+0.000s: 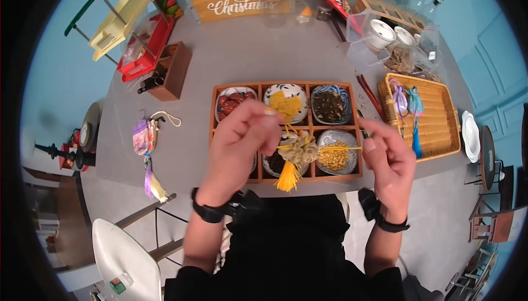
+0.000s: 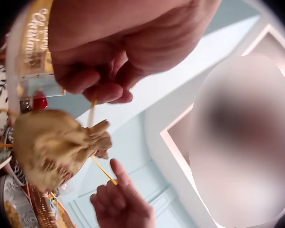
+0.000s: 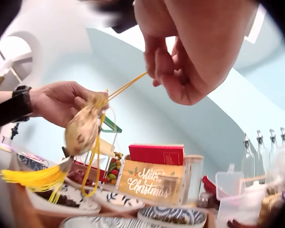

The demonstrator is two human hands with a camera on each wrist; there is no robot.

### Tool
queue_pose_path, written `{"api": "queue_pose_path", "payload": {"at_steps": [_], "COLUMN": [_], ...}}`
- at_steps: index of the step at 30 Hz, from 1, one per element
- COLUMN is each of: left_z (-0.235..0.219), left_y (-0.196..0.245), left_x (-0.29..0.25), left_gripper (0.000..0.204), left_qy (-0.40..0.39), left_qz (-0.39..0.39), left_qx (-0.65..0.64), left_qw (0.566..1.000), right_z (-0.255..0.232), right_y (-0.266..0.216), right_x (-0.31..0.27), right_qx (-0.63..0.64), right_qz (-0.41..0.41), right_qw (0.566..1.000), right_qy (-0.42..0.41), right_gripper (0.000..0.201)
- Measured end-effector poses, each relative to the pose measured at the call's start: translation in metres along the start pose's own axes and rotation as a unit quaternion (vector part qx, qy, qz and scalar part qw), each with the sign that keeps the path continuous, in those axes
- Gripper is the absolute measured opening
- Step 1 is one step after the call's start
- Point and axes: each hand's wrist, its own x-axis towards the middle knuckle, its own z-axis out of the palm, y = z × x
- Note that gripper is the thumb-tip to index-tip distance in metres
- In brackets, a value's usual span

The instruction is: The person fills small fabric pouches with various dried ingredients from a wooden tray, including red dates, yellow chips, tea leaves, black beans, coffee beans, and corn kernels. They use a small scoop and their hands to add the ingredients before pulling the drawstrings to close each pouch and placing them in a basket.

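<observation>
A small beige drawstring pouch hangs over the divided wooden box, a yellow tassel below it. My left hand pinches a yellow cord at one side of the pouch's gathered neck. On the other side my right hand pinches the drawstring, which is stretched taut from the neck to my fingertips. Brown markings show on the pouch in the left wrist view. A loose yellow cord loop dangles beside the pouch in the right wrist view.
Below my hands, the wooden box holds dishes of red dates, yellow pieces, dark dried leaves and yellow kernels. A wicker tray with tasselled ornaments stands right; a floral pouch lies left.
</observation>
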Motion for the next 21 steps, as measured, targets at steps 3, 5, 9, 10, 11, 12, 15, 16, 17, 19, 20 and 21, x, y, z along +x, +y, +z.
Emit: {"api": "queue_pose_path", "payload": {"at_steps": [3,5,9,10,11,12,15,16,17,19,20,21], "left_z": [0.038,0.043,0.048,0.050,0.050,0.052,0.057,0.058,0.059,0.058,0.056,0.054], "left_y": [0.030,0.024,0.023,0.026,0.027,0.028,0.022,0.015,0.011,0.010,0.011,0.012], "left_x": [0.014,0.018,0.027,0.029,0.031,0.033,0.032,0.032,0.033,0.033,0.032,0.032], "left_gripper": [0.020,0.017,0.018,0.021,0.023,0.023,0.023,0.023,0.023,0.023,0.023,0.023], "left_qy": [-0.193,-0.210,-0.192,-0.171,-0.169,-0.167,-0.165,-0.166,-0.167,-0.142,-0.111,-0.113], "left_qz": [-0.208,-0.184,-0.128,-0.122,-0.108,-0.104,-0.135,-0.138,-0.138,-0.141,-0.145,-0.142], "left_qx": [0.383,0.410,0.396,0.361,0.354,0.354,0.296,0.277,0.257,0.216,0.173,0.130], "left_qw": [0.879,0.868,0.889,0.909,0.913,0.914,0.931,0.936,0.942,0.956,0.968,0.975], "right_z": [0.004,0.006,0.018,0.015,0.009,0.006,0.030,0.033,0.036,0.039,0.042,0.048], "right_y": [-0.031,-0.031,-0.016,-0.010,-0.004,0.000,0.002,0.007,0.013,0.021,0.020,0.016], "right_x": [0.031,0.043,0.042,0.036,0.025,0.014,0.003,0.003,0.003,0.004,0.002,0.000], "right_qx": [-0.068,-0.089,0.138,0.137,0.007,-0.123,-0.243,-0.261,-0.278,-0.254,-0.254,-0.213], "right_qz": [-0.049,-0.102,-0.093,-0.096,-0.121,-0.143,-0.199,-0.208,-0.215,-0.212,-0.214,-0.161], "right_qw": [0.993,0.978,0.986,0.986,0.993,0.982,0.948,0.942,0.935,0.940,0.939,0.958], "right_qy": [-0.079,-0.157,-0.004,-0.007,0.007,0.021,0.038,0.046,0.053,0.088,0.088,0.108], "right_gripper": [0.024,0.028,0.045,0.045,0.050,0.056,0.061,0.059,0.058,0.053,0.053,0.051]}}
